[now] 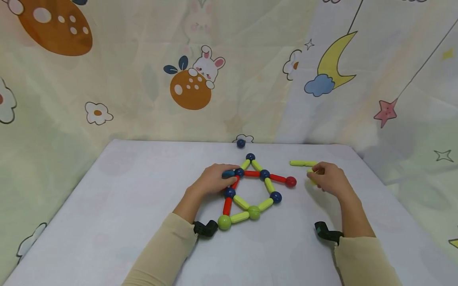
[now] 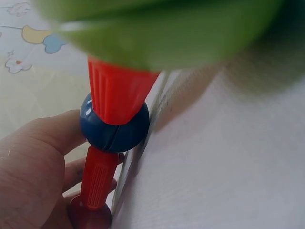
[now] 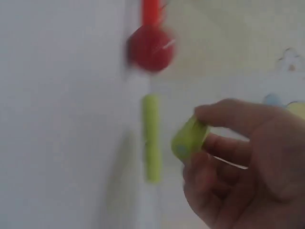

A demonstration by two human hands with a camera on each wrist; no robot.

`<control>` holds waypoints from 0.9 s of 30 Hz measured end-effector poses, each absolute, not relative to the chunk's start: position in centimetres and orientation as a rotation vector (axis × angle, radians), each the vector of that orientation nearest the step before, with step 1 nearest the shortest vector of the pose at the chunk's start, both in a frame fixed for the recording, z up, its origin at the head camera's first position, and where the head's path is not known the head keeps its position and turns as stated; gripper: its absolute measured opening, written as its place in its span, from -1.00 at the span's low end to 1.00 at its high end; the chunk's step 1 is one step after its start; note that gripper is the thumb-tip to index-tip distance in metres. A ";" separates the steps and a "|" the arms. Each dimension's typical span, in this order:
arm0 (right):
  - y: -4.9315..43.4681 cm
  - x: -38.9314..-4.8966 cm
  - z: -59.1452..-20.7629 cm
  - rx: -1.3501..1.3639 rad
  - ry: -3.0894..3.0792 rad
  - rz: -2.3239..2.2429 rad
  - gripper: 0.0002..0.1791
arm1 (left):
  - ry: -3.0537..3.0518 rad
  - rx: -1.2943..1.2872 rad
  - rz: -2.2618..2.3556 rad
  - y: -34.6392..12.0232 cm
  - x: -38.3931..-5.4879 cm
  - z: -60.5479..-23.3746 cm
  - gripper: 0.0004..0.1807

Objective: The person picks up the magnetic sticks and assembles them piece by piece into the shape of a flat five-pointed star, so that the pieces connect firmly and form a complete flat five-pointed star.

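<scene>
A flat figure of magnetic rods and balls lies on the table, with red rods (image 1: 252, 173), yellow-green rods (image 1: 240, 217), dark blue balls (image 1: 276, 197) and green balls (image 1: 224, 222). My left hand (image 1: 213, 178) grips its upper left corner, thumb and index finger around a short blue rod (image 1: 228, 174) beside a blue ball (image 1: 239, 172). In the left wrist view, a green ball (image 2: 157, 33) hides part of the figure. Right of the figure, my right hand (image 1: 330, 178) pinches a yellow-green rod (image 3: 189, 138) between thumb and fingers, raised above the tabletop.
Beyond the right hand, yellow-green rod pieces (image 1: 302, 163) lie in line on the table (image 1: 143, 171). A loose blue ball (image 1: 241, 143) sits at the back edge. The red ball (image 1: 291, 182) sticks out from the figure towards the right hand. A patterned cloth (image 1: 143, 79) hangs behind.
</scene>
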State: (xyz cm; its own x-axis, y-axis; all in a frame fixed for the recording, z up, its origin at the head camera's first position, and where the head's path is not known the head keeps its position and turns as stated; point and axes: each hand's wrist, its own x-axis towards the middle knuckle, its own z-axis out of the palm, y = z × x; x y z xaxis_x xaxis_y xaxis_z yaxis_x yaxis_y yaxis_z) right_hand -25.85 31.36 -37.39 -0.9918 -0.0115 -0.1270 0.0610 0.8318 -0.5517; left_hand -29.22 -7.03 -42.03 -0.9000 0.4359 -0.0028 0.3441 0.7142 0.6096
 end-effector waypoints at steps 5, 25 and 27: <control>28.7 -24.8 -35.5 0.141 2.457 -1.271 -0.28 | 2.768 0.624 0.948 -7.0 -29.2 -41.9 -0.51; 24.9 -24.7 -37.4 0.332 2.306 -1.367 -0.66 | 2.764 0.602 0.923 -7.0 -29.1 -41.9 -0.49; 24.8 -24.7 -37.5 0.349 2.297 -1.386 -0.64 | 2.761 0.600 0.930 -7.0 -29.1 -41.9 -0.49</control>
